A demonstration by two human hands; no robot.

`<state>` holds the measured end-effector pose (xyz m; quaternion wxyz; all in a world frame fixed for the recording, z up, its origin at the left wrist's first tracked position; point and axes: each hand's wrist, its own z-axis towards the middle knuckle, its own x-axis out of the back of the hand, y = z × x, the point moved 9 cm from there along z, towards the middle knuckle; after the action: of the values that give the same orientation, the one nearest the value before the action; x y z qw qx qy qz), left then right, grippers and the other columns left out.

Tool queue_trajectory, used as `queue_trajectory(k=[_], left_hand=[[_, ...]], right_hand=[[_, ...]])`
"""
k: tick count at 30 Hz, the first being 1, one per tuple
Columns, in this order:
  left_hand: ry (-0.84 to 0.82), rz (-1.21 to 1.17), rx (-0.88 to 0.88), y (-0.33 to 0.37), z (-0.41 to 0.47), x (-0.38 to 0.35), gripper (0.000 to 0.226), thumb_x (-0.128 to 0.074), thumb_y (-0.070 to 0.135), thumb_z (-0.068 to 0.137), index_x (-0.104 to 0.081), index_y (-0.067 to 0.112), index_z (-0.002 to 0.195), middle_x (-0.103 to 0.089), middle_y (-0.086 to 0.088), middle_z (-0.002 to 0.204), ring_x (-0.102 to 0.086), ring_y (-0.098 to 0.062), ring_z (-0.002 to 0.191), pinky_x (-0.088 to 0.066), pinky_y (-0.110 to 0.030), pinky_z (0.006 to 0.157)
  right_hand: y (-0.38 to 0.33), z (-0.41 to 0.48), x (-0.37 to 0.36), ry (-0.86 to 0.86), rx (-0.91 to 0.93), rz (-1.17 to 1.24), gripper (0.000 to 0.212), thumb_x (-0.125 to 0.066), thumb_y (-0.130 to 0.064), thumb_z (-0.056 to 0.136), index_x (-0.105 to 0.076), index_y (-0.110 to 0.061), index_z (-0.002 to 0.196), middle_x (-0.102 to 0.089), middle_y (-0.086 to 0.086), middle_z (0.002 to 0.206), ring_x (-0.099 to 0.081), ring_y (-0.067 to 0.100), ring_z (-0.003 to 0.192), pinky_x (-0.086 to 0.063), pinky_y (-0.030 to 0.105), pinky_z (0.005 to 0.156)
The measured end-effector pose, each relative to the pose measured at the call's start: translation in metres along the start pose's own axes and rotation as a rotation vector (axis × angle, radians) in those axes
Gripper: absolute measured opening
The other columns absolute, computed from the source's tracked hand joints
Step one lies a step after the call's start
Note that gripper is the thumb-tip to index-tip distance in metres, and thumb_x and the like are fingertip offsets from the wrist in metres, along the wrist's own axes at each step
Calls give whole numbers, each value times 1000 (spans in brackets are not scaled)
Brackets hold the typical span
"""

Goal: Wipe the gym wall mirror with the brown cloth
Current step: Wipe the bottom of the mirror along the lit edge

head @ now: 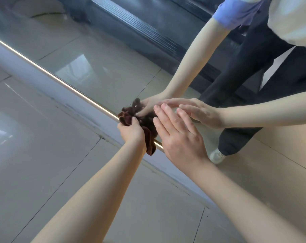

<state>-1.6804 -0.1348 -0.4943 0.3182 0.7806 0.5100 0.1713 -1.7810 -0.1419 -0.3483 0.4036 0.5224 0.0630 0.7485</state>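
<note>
head view: left hand (131,131) grips the brown cloth (148,135) bunched up, fingers curled round it, at the bottom edge of the wall mirror (96,67) by the metal trim strip (61,78), about frame centre. loose end of the cloth hangs toward 5 o'clock of that hand. right hand (180,137) flat, fingers straight, holding nothing, just at 3 o'clock of the cloth; can't tell if it touches glass. tiled floor (43,155) at 7 o'clock.

Bunched brown cloth (148,130) against mirror (96,67)
</note>
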Motion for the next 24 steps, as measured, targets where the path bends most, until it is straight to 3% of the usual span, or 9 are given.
queue_trajectory(k=[4, 8, 10, 12, 15, 19, 22, 24], left_hand=[[8, -43, -54, 30, 0, 8, 27, -49, 24, 104, -47, 18, 130, -55, 2, 109, -53, -16, 95, -42, -30, 83], [-151, -48, -186, 34, -33, 1, 11, -57, 18, 100, -51, 27, 100, -63, 10, 93, -63, -2, 82, -48, -13, 68], [-163, -55, -199, 35, -35, -1, 16, -58, 18, 99, -49, 29, 94, -63, 9, 92, -64, -4, 85, -49, -18, 72], [-101, -98, -180, 42, -26, 3, 11, -57, 18, 100, -49, 26, 101, -61, 11, 91, -64, -12, 93, -47, -26, 82], [-102, -151, -139, 42, -21, 4, 16, -57, 20, 101, -51, 29, 113, -60, 14, 93, -61, -4, 86, -52, -28, 82], [-185, -134, -196, 40, -40, -4, 17, -59, 20, 99, -51, 34, 93, -65, 10, 94, -64, 0, 84, -50, -14, 66], [-113, -127, -192, 46, -31, 1, 17, -57, 22, 101, -49, 35, 94, -61, 14, 93, -60, -1, 85, -47, -23, 79], [-53, -140, -143, 47, -15, 6, 14, -54, 22, 102, -52, 31, 112, -59, 14, 98, -59, -9, 92, -44, -28, 87]], right_hand=[[-4, 13, -1, -2, -8, 22, 41, -41, -8, 95, -62, -7, 130, -51, 10, 147, -36, 23, 138, -17, 39, 119], [-2, 13, 0, 14, -23, 49, 39, -44, -6, 95, -62, -5, 130, -51, 11, 146, -39, 24, 138, -19, 39, 119], [0, 11, 2, 17, -44, 61, 37, -47, -6, 96, -63, -5, 129, -52, 11, 146, -43, 24, 137, -22, 39, 119], [0, 10, 4, 8, -49, 64, 40, -48, -3, 94, -62, -3, 131, -51, 12, 146, -42, 24, 138, -25, 40, 118], [2, 7, 5, 0, -41, 71, 44, -46, 1, 91, -60, -2, 132, -50, 13, 147, -36, 25, 139, -23, 40, 118], [3, 5, 4, 10, -35, 63, 43, -60, -1, 86, -63, -3, 129, -51, 12, 146, -39, 24, 139, -22, 40, 119], [3, 4, 4, 22, -44, 83, 41, -58, -2, 88, -63, -3, 129, -52, 12, 146, -40, 25, 139, -22, 40, 119], [3, 4, 3, 18, -40, 87, 41, -50, -2, 92, -61, -3, 131, -51, 13, 146, -37, 25, 140, -20, 40, 119]])
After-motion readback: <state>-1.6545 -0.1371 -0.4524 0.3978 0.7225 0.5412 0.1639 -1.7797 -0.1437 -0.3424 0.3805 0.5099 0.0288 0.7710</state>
